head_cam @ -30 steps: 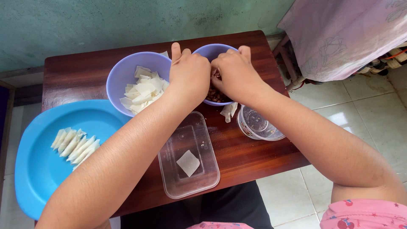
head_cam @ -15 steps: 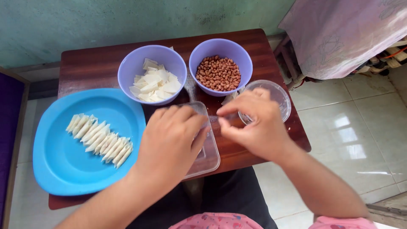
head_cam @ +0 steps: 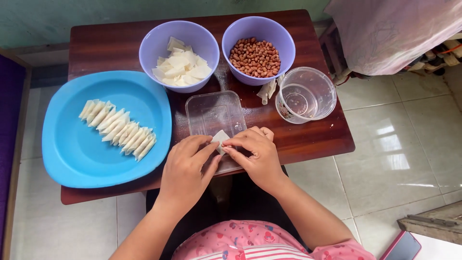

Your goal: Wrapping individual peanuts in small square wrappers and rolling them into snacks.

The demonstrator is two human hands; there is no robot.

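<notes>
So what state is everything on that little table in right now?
Small white pastry wrapper: pinched between both hands, over the tray.
Left hand: fingertips on the wrapper.
Right hand: fingertips on the wrapper.
Clear rectangular plastic tray: open, otherwise empty.
Left purple bowl: holds white wrapper pieces.
Right purple bowl: full of peanuts.
Round clear plastic cup: upright, nearly empty.
Blue plate: holds a row of folded pieces.
</notes>
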